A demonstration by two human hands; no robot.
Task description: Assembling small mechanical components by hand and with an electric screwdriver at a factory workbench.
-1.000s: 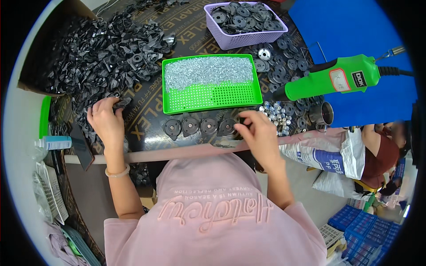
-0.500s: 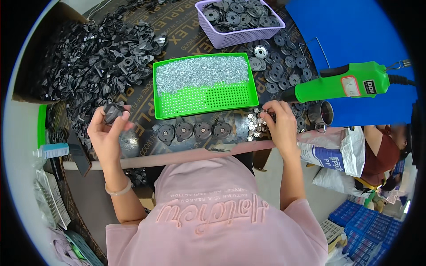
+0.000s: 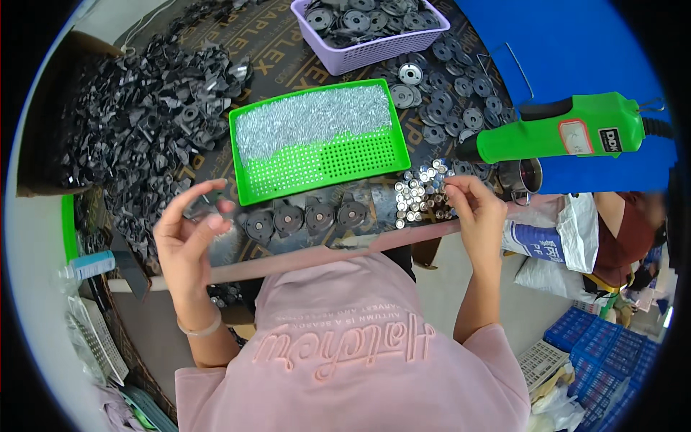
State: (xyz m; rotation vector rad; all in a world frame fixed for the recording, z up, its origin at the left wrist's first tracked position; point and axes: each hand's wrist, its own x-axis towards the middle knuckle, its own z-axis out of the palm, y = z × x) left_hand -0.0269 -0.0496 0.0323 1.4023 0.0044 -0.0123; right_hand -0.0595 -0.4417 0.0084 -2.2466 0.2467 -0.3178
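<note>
My left hand is raised over the table's left front part, thumb and fingers spread apart, with nothing plainly held between them. Beside it lies a row of several black round plastic parts with metal centres. At the right, my right hand has thumb and forefinger pinched together at the edge of a cluster of small shiny metal cylinders. Whatever sits in that pinch is too small to make out. Behind the row stands a green tray holding many small silvery pieces.
A heap of black plastic parts covers the left side. A purple basket of black discs stands at the back, with loose discs beside it. A green power screwdriver and a metal cup are at the right.
The black plastic part that was in my left hand is no longer seen there, and those fingers have spread. My right hand has drawn back to the right, uncovering more metal cylinders. The view has shifted slightly.
</note>
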